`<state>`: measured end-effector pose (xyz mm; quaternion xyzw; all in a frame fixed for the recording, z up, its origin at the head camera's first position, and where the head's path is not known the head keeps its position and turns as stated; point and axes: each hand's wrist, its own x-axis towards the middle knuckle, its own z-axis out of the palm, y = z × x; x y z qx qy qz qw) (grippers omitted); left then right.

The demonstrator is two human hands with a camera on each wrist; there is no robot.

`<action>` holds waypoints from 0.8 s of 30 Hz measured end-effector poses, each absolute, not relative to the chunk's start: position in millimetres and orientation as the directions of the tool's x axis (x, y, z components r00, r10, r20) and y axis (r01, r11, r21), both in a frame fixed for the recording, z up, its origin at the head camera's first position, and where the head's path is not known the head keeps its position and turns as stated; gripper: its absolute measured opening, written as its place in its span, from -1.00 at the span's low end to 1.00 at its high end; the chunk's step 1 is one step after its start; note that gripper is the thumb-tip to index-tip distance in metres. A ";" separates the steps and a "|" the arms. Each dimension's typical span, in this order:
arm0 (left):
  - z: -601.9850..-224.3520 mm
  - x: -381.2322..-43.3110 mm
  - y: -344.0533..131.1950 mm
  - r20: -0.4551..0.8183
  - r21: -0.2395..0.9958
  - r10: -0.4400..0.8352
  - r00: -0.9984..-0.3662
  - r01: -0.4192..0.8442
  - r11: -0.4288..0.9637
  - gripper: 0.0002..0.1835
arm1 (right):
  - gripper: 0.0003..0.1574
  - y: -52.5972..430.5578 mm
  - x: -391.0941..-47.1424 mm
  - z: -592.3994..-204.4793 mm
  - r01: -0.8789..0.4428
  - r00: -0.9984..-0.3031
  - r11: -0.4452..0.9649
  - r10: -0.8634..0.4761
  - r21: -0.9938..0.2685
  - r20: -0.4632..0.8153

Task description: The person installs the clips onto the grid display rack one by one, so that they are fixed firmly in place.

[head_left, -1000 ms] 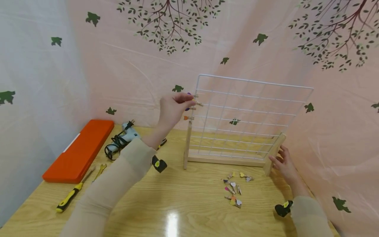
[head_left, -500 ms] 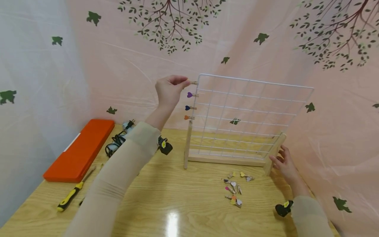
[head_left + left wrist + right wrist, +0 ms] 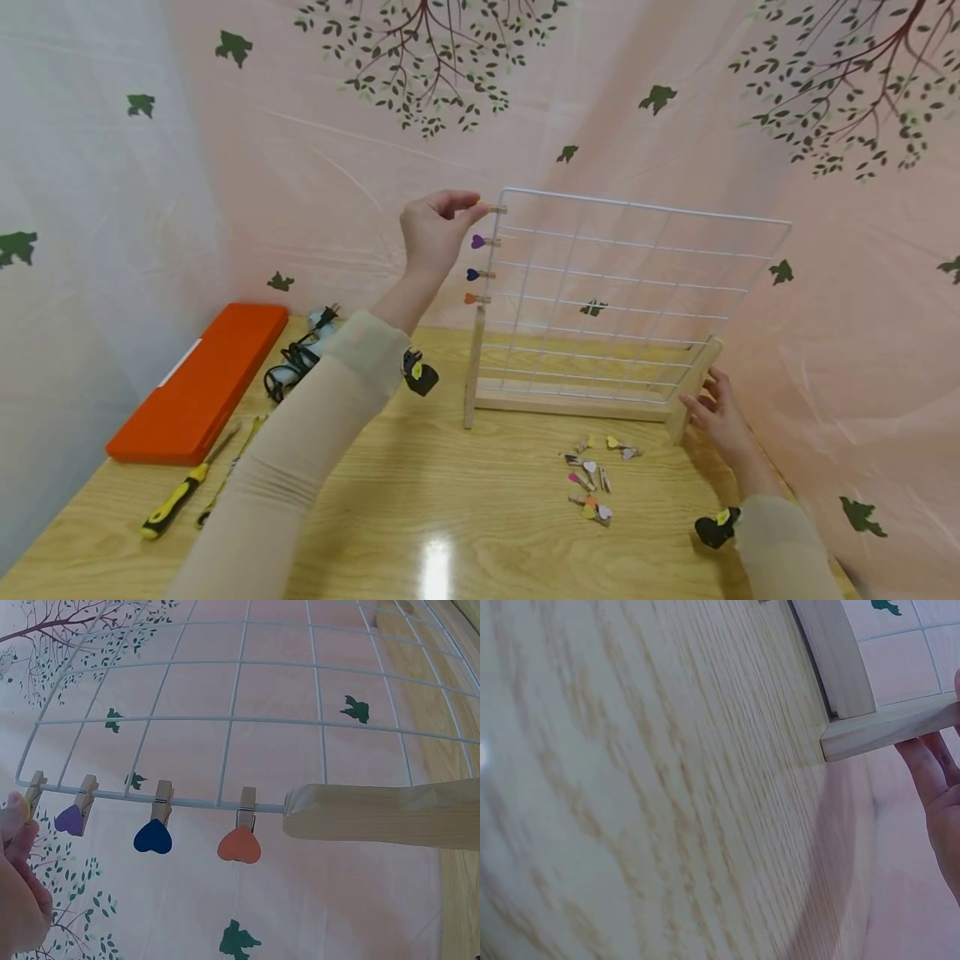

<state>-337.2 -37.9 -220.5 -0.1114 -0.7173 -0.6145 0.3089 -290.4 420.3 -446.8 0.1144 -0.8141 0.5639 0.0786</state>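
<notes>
At the upper left corner of a white wire grid, my left hand pinches a small wooden clothespin by its yellow end. That clothespin sits on the grid's left side wire. Below it on the same wire are clothespins with a purple heart, a dark blue heart and an orange heart. My right hand holds the right wooden post of the stand, thumb in front and fingers round its outer side.
Several heart clothespins lie on the wooden table before the stand. To the left are an orange case, a glue gun with a black cord, partly behind the left sleeve, and a yellow-black screwdriver. A patterned curtain hangs behind.
My left hand has risen from beside the purple heart to the grid's top corner, and the clothespin it pinches is now on the side wire. The right hand stays on the post.
</notes>
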 end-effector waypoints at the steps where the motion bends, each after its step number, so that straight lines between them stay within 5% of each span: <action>1: -220.5 -336.2 -38.6 0.588 0.806 -0.216 -0.779 0.544 0.234 -0.69 | -0.20 420.6 -290.7 -447.4 -0.274 -0.962 0.330 -0.097 -0.904 0.256; 11: -229.5 -304.2 -43.5 0.685 0.718 -0.118 -0.719 0.638 0.280 -0.63 | -0.20 421.4 -291.5 -449.1 -0.277 -0.961 0.301 -0.104 -0.912 0.257; 24: -323.7 -269.6 4.2 0.503 0.767 0.269 -0.822 0.567 0.299 -0.59 | -0.20 422.1 -292.8 -450.3 -0.249 -0.968 0.285 -0.069 -0.925 0.239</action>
